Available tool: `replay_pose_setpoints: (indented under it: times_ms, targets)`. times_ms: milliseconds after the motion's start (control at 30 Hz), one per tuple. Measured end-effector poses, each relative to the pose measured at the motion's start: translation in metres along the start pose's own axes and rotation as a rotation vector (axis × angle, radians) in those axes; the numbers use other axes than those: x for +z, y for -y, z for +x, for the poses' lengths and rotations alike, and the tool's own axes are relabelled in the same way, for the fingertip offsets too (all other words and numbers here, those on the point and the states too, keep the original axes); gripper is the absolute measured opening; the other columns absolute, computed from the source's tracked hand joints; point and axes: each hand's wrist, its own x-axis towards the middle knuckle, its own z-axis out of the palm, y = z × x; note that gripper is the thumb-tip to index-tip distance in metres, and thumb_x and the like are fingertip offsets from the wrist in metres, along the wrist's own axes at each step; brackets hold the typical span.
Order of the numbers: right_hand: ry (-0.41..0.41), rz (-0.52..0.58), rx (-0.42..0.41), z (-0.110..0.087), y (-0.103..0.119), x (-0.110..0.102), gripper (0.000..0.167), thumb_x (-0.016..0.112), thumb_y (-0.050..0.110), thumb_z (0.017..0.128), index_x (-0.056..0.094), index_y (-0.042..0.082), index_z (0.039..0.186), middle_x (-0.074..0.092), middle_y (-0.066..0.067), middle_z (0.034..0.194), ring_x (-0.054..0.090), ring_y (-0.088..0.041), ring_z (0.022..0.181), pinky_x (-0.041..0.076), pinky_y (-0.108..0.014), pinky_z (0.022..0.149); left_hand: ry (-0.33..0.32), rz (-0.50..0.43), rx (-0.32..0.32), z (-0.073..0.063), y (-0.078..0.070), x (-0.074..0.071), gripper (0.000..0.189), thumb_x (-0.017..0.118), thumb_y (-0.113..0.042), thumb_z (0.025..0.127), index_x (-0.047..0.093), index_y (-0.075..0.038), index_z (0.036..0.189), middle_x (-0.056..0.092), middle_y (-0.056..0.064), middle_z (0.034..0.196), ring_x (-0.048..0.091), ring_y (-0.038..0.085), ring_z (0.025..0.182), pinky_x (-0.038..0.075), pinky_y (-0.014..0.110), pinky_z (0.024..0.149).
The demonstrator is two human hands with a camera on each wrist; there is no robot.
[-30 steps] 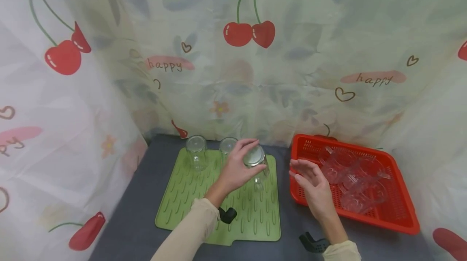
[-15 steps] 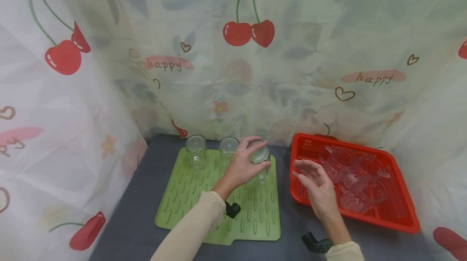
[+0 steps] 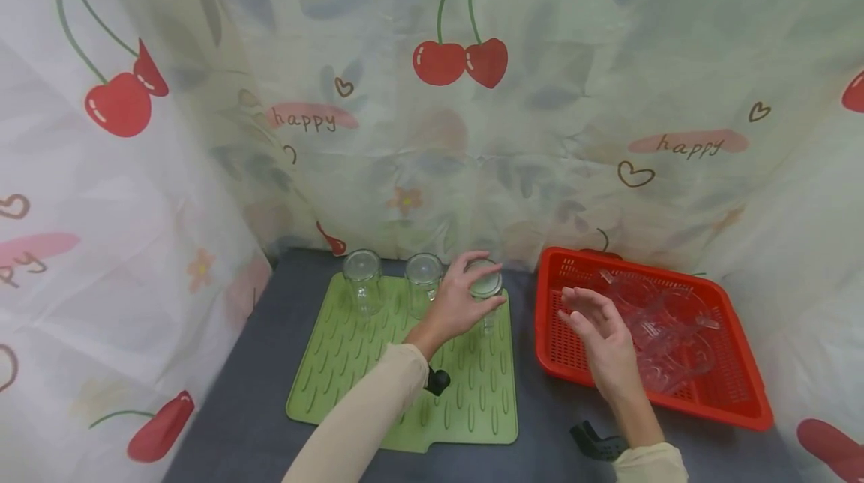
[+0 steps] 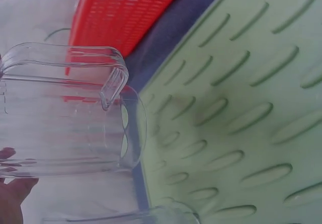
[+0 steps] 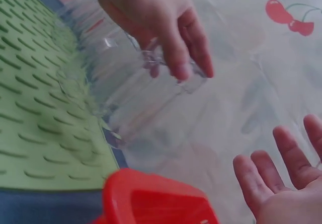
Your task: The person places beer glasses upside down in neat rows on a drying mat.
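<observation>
A clear glass mug (image 3: pixel 487 287) is upside down at the back right corner of the green ridged mat (image 3: pixel 337 382). My left hand (image 3: pixel 459 304) grips it near its upturned base, thumb on the near side and fingers behind. The left wrist view shows the mug (image 4: pixel 60 123) with its handle along one side and its rim close over the mat's edge. Two more upturned glass mugs (image 3: pixel 362 267) stand to the left along the mat's back edge. My right hand (image 3: pixel 607 337) hovers over the red basket's left part, fingers loosely bent and holding nothing.
The red plastic basket (image 3: pixel 751 370) stands right of the mat, with several clear glass mugs (image 3: pixel 675 340) lying in it. A dark grey table (image 3: pixel 236 408) lies under everything. A printed curtain (image 3: pixel 540 130) rises close behind and at both sides.
My left hand has moved a little to the right with the mug, towards the mat's right corner. My right hand has drifted right, farther over the basket.
</observation>
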Motion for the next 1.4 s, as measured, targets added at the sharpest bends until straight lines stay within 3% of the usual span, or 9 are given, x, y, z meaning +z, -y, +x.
replay_pose_setpoints:
  times_ms: [167, 267, 400, 500, 733, 900, 1400]
  targets:
    - [-0.006, -0.197, 0.047, 0.003, 0.009, -0.01, 0.053, 0.065, 0.026, 0.101, 0.044, 0.02, 0.149, 0.05, -0.001, 0.154, 0.048, -0.001, 0.137, 0.045, -0.005, 0.1, 0.029, 0.002, -0.052, 0.001, 0.003, 0.005, 0.055, 0.082, -0.036, 0.087, 0.064, -0.031, 0.139, 0.045, -0.001, 0.155, 0.046, 0.023, 0.143, 0.049, 0.042, 0.111]
    - [0.011, -0.313, 0.041, 0.006, 0.011, -0.017, 0.057, 0.065, 0.029, 0.101, 0.04, 0.02, 0.151, 0.047, -0.003, 0.156, 0.045, -0.008, 0.14, 0.043, -0.006, 0.103, 0.041, 0.002, -0.079, 0.002, 0.006, 0.009, 0.055, 0.082, -0.036, 0.087, 0.064, -0.031, 0.139, 0.043, -0.002, 0.156, 0.047, 0.025, 0.143, 0.052, 0.041, 0.108]
    - [0.027, -0.499, 0.038, 0.006, 0.012, -0.026, 0.068, 0.069, 0.038, 0.097, 0.036, 0.018, 0.154, 0.042, -0.009, 0.157, 0.042, -0.029, 0.141, 0.046, -0.043, 0.116, 0.051, 0.033, -0.097, 0.003, 0.009, 0.015, 0.054, 0.083, -0.036, 0.087, 0.065, -0.03, 0.138, 0.044, -0.002, 0.154, 0.05, 0.025, 0.14, 0.054, 0.039, 0.104]
    - [0.042, -0.613, 0.019, 0.007, 0.012, -0.034, 0.075, 0.073, 0.042, 0.094, 0.036, 0.017, 0.154, 0.039, -0.015, 0.156, 0.039, -0.037, 0.138, 0.04, -0.071, 0.108, 0.041, 0.055, -0.101, 0.005, 0.011, 0.02, 0.054, 0.084, -0.035, 0.086, 0.066, -0.029, 0.136, 0.046, -0.001, 0.153, 0.052, 0.023, 0.138, 0.054, 0.039, 0.105]
    - [0.048, -0.777, -0.033, 0.011, 0.01, -0.05, 0.078, 0.073, 0.047, 0.092, 0.036, 0.018, 0.154, 0.035, -0.018, 0.156, 0.03, -0.041, 0.139, 0.039, -0.077, 0.1, 0.018, 0.038, -0.142, 0.007, 0.015, 0.027, 0.051, 0.08, -0.034, 0.089, 0.064, -0.026, 0.137, 0.042, 0.002, 0.155, 0.043, 0.025, 0.144, 0.049, 0.044, 0.111]
    - [0.057, -0.849, -0.043, 0.012, 0.01, -0.06, 0.081, 0.072, 0.049, 0.092, 0.032, 0.017, 0.155, 0.035, -0.019, 0.156, 0.024, -0.042, 0.141, 0.036, -0.079, 0.101, 0.032, 0.003, -0.18, 0.007, 0.017, 0.029, 0.049, 0.077, -0.03, 0.093, 0.061, -0.025, 0.139, 0.037, 0.002, 0.158, 0.037, 0.025, 0.147, 0.048, 0.048, 0.11]
    - [0.043, -0.802, 0.07, 0.008, 0.017, -0.07, 0.084, 0.067, 0.051, 0.095, 0.025, 0.016, 0.159, 0.027, -0.022, 0.159, 0.022, -0.045, 0.141, 0.034, -0.081, 0.1, 0.078, 0.003, -0.233, 0.013, 0.023, 0.034, 0.05, 0.075, -0.032, 0.094, 0.058, -0.028, 0.141, 0.034, 0.001, 0.161, 0.032, 0.023, 0.15, 0.047, 0.049, 0.113]
